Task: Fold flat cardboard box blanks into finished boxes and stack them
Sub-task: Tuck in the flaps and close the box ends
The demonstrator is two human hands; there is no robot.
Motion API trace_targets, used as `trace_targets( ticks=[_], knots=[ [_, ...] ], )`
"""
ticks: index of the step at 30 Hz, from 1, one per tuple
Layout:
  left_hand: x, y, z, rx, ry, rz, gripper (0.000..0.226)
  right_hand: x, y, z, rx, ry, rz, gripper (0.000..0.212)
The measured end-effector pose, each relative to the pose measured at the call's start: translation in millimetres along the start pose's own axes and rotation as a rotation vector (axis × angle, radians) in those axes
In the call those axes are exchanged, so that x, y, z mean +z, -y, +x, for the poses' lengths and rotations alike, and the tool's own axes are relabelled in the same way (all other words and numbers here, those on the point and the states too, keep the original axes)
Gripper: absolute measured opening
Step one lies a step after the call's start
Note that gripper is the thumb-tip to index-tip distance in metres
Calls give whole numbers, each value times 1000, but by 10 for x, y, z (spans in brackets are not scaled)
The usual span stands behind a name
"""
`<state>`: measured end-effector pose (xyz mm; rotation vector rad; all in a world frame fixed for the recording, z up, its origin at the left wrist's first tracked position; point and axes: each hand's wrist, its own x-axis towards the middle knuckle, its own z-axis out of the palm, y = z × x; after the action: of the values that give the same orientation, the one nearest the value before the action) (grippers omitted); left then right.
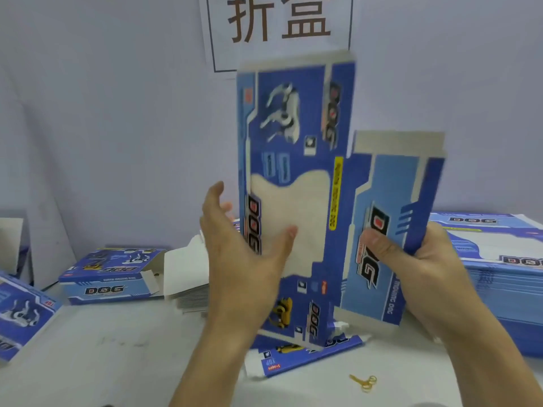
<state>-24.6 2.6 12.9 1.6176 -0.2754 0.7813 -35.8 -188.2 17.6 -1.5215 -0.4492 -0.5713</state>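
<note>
While the blank (296, 183) stands on end over the middle of the table (117, 356), we find it held upright between both hands, its lower edge low over another printed piece (305, 355) that lies flat there. Our left hand (244, 248) is against the left panel with fingers straight and spread, thumb apart; it appears to steady rather than clasp. Our right hand (417, 259) grips the lower right panel, thumb pressed on the printed face and fingers curled behind the edge.

We judge the blank to be light, thin and springy: stiff across the printed panels, weak along the scored creases, and its glossy print likely slippery. It stands tall and may bow or twist if held at one corner. We advise holding near the creases, one hand per panel, avoiding the pale window area, which looks the weakest part.

A finished box (111, 277) lies to the far left, and a stack of flat blanks (505, 277) sits at the right. Rubber bands (364, 381) lie near us on the table.
</note>
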Motion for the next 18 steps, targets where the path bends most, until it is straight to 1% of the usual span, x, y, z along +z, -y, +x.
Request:
trace_targets(
  ticks=[1, 2, 5, 6, 7, 8, 9, 10, 11, 12, 13, 14, 15, 16, 17, 18],
  knots=[
    [43, -86, -30, 84, -64, 94, 87, -1, 76, 2, -60, -48, 30, 12],
    [71, -165, -61, 178, -103, 139, 86, -8, 137, 11, -115, -112, 60, 13],
    [64, -339, -111, 385, -154, 103, 72, 25, 277, 32, -210, -290, 64, 7],
    [35, -388, -113, 421, -166, 114, 66, 36, 283, 52, -214, -346, 46, 13],
    [6, -426, -103, 442, -161, 116, 59, 59, 270, 72, -222, -415, 1, 25],
    [-26, -448, -84, 429, -139, 85, 54, 103, 278, 81, -220, -498, -66, 36],
    [-58, -453, -61, 379, -89, 10, 52, 152, 284, 93, -259, -543, -108, 38],
    [-84, -448, -47, 293, 3, -111, 56, 189, 261, 101, -342, -523, -153, 24],
    [-106, -429, -39, 184, 136, -247, 66, 239, 220, 94, -422, -446, -229, 21],
    [-120, -393, -39, 75, 259, -352, 81, 286, 125, 81, -460, -362, -337, 50],
    [-118, -347, -43, -3, 363, -395, 92, 322, -4, 58, -484, -276, -461, 69],
    [-105, -305, -55, -54, 429, -408, 94, 362, -119, 34, -489, -227, -567, 77],
    [-69, -263, -67, -91, 429, -405, 84, 399, -234, 16, -491, -190, -662, 75],
    [-23, -226, -65, -150, 366, -423, 68, 426, -320, -8, -463, -155, -734, 71],
    [15, -191, -44, -237, 264, -469, 54, 453, -388, -24, -401, -82, -766, 73],
    [48, -143, -17, -336, 158, -522, 40, 458, -395, -27, -313, 17, -758, 81]
  ],
)
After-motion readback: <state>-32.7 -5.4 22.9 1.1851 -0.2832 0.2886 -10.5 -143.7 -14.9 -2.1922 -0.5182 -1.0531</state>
